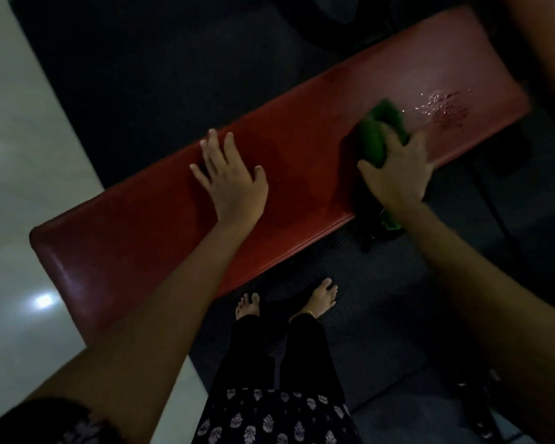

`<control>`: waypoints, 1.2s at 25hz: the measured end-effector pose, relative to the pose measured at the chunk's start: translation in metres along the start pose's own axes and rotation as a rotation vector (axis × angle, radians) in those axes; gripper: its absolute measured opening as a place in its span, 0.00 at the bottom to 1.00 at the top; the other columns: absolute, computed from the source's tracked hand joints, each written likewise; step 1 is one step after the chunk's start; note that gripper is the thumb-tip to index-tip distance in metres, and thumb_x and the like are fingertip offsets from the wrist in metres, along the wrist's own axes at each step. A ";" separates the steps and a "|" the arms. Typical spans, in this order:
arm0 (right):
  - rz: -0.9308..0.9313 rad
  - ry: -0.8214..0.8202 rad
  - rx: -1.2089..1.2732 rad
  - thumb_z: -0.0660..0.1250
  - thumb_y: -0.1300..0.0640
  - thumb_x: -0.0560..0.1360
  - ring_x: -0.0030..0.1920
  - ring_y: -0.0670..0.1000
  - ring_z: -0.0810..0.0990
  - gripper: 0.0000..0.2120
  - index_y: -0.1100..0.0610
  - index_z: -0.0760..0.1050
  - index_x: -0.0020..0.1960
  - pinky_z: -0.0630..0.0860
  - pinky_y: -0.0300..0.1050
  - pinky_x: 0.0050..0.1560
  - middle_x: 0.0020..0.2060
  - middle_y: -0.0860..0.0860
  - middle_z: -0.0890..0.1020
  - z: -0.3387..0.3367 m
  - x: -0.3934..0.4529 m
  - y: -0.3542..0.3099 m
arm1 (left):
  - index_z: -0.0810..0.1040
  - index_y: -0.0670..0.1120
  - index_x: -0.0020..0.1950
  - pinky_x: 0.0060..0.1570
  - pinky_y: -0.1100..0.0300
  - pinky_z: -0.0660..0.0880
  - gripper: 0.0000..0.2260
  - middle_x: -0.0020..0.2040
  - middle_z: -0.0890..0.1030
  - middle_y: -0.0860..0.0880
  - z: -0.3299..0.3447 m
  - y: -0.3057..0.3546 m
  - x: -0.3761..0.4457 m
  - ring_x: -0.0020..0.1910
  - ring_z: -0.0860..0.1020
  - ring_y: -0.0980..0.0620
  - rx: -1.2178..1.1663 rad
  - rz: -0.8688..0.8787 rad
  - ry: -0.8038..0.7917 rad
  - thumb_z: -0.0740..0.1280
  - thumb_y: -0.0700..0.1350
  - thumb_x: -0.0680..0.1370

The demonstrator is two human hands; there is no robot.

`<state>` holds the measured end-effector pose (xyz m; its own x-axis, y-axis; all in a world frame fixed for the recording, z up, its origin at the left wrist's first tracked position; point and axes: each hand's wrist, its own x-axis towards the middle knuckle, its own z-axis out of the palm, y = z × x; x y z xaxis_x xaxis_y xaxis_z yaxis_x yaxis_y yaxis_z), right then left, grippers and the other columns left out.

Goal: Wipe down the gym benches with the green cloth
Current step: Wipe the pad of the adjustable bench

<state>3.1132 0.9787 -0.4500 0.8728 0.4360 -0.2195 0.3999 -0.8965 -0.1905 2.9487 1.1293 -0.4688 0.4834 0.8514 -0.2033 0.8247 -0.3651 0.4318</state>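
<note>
- One red padded bench (161,225) runs across the dim frame from 8 o'clock to 2 o'clock, standing on dark rubber matting (382,302).
- Pale tiled floor (20,155) fills the 9 o'clock side.
- Left hand (233,184) lies flat on the bench top, fingers spread and straight.
- Right hand (399,174) grips the green cloth (380,136), bunched against the pad at 2 o'clock.
- Bare feet (322,298) stand at 6 o'clock.
- Water droplets (442,107) glisten just beyond the cloth.
</note>
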 end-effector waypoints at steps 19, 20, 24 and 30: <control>-0.477 -0.144 -0.232 0.64 0.45 0.74 0.62 0.64 0.69 0.32 0.46 0.57 0.75 0.68 0.57 0.60 0.66 0.62 0.64 -0.032 0.119 -0.003 | 0.52 0.47 0.77 0.71 0.40 0.37 0.29 0.78 0.52 0.45 0.054 0.055 0.011 0.77 0.46 0.44 0.247 0.161 0.013 0.44 0.57 0.78; -0.342 -0.130 -0.139 0.64 0.46 0.75 0.62 0.64 0.70 0.32 0.48 0.58 0.75 0.69 0.57 0.60 0.66 0.62 0.65 -0.036 0.138 0.003 | 0.52 0.46 0.77 0.71 0.40 0.37 0.29 0.78 0.52 0.45 0.055 0.057 0.012 0.77 0.46 0.44 0.257 0.159 0.013 0.44 0.57 0.78; -0.101 -0.045 -0.093 0.62 0.45 0.74 0.62 0.64 0.70 0.31 0.51 0.59 0.74 0.68 0.57 0.62 0.67 0.62 0.64 -0.031 0.150 -0.012 | 0.51 0.46 0.77 0.73 0.42 0.39 0.28 0.78 0.51 0.44 0.057 0.054 0.012 0.77 0.46 0.43 0.288 0.164 0.006 0.43 0.56 0.79; -0.691 -0.165 -0.273 0.63 0.42 0.73 0.63 0.59 0.66 0.34 0.44 0.53 0.75 0.65 0.54 0.60 0.66 0.58 0.62 -0.021 0.064 -0.011 | 0.51 0.46 0.77 0.72 0.44 0.39 0.29 0.78 0.51 0.45 0.055 0.052 0.013 0.77 0.47 0.43 0.285 0.158 0.011 0.43 0.57 0.79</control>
<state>3.1706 1.0146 -0.4423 0.3541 0.8922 -0.2804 0.9141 -0.3935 -0.0977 3.0145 1.1004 -0.4975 0.6098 0.7795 -0.1434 0.7897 -0.5821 0.1937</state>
